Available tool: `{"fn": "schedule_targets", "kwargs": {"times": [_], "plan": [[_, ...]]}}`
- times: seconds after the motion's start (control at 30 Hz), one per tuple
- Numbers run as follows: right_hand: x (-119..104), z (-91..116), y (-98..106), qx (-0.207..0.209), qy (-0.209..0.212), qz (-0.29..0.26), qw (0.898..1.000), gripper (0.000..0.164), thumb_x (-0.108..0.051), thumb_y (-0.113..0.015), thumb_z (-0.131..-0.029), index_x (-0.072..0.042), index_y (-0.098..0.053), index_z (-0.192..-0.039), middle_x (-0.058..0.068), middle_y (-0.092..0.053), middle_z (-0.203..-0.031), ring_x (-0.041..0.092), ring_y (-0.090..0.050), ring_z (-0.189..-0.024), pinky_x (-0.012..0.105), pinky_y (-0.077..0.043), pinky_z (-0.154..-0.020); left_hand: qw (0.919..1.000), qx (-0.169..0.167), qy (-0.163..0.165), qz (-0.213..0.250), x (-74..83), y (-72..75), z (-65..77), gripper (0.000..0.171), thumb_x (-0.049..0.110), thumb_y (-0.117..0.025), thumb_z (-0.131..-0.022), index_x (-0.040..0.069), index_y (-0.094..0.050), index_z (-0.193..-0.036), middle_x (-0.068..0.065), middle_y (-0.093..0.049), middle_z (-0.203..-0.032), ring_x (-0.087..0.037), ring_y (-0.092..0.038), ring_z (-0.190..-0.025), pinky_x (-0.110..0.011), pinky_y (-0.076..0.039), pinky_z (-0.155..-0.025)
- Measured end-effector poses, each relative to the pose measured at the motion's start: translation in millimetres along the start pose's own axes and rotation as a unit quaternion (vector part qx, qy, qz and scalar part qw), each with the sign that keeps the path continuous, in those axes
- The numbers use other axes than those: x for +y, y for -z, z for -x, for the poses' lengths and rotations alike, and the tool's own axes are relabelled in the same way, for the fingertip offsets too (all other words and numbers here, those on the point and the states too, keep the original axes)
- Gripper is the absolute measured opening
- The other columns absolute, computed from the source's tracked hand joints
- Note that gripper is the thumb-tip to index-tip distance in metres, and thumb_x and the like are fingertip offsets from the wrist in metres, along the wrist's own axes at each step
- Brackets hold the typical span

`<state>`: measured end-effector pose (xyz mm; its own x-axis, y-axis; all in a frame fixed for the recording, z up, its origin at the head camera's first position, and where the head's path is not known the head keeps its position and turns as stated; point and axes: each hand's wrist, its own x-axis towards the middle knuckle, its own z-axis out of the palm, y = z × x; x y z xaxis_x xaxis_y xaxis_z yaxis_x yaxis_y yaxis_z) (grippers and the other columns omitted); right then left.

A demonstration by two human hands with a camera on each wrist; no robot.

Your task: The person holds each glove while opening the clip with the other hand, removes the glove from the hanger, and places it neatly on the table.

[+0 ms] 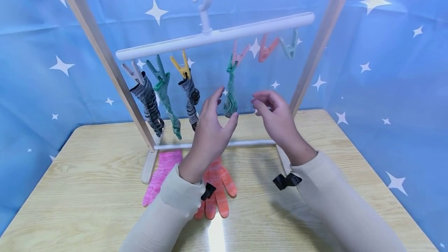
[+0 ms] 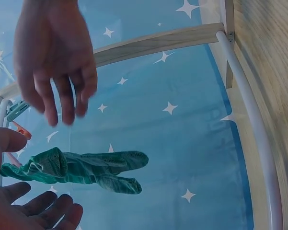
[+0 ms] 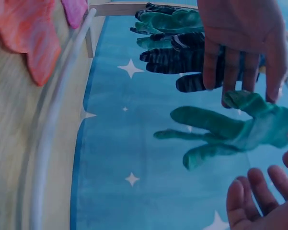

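A green knit glove (image 1: 230, 92) hangs by its cuff from a pink clothespin (image 1: 240, 54) on the white hanger (image 1: 217, 36); its fingers point down. My left hand (image 1: 212, 127) is just left of this glove, fingers loosely extended and holding nothing. On the other side, my right hand (image 1: 274, 114) is held palm inward, fingers relaxed, with a gap to the glove. Both wrist views show the green glove (image 2: 96, 167) between the two hands. The hanger tilts, its left end lower.
Left on the hanger are a black-grey glove (image 1: 148, 102), a green glove (image 1: 168, 102) and another black-grey glove (image 1: 191, 98). Red (image 1: 267, 49) and green (image 1: 289, 46) clothespins hang right. Pink (image 1: 164, 172) and orange (image 1: 218, 186) gloves lie on the table, by the wooden frame (image 1: 316, 42).
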<state>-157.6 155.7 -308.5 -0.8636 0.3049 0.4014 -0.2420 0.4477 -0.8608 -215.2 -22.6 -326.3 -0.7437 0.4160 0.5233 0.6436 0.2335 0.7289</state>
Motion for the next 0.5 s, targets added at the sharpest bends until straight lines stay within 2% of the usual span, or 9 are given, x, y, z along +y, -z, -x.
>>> {"fn": "schedule_targets", "kwargs": {"times": [0.23, 0.37, 0.5], "plan": [[-19.2, -23.1, -9.5, 0.010, 0.002, 0.002, 1.000, 0.031, -0.030, -0.052, -0.104, -0.015, -0.056, -0.132, 0.005, -0.061, -0.117, 0.016, -0.059, -0.103, 0.034, -0.051, -0.093, 0.9998, -0.012, -0.011, -0.010, 0.2, -0.3, 0.2, 0.077, 0.028, -0.064, -0.097, 0.025, -0.021, -0.160, -0.005, -0.040, -0.155, -0.023, -0.046, -0.138, -0.046, -0.046, -0.108], [-32.8, -29.9, -12.2, 0.012, 0.008, -0.015, 1.000, 0.036, -0.030, -0.051, -0.104, -0.019, -0.052, -0.138, 0.009, -0.058, -0.126, 0.018, -0.058, -0.110, 0.038, -0.050, -0.099, 0.9997, -0.011, -0.019, -0.008, 0.0, -2.4, 0.8, 0.076, 0.028, -0.063, -0.098, 0.025, -0.020, -0.160, -0.006, -0.041, -0.155, -0.025, -0.047, -0.137, -0.046, -0.047, -0.107], [-40.7, -33.6, -17.2, -0.004, 0.011, -0.020, 1.000, 0.041, -0.030, -0.050, -0.105, -0.021, -0.047, -0.145, 0.008, -0.052, -0.137, 0.020, -0.054, -0.121, 0.040, -0.049, -0.103, 0.9999, -0.005, -0.016, 0.000, -1.2, -2.4, 1.5, 0.075, 0.027, -0.062, -0.099, 0.025, -0.020, -0.160, -0.004, -0.039, -0.156, -0.025, -0.047, -0.137, -0.047, -0.048, -0.106]]}}
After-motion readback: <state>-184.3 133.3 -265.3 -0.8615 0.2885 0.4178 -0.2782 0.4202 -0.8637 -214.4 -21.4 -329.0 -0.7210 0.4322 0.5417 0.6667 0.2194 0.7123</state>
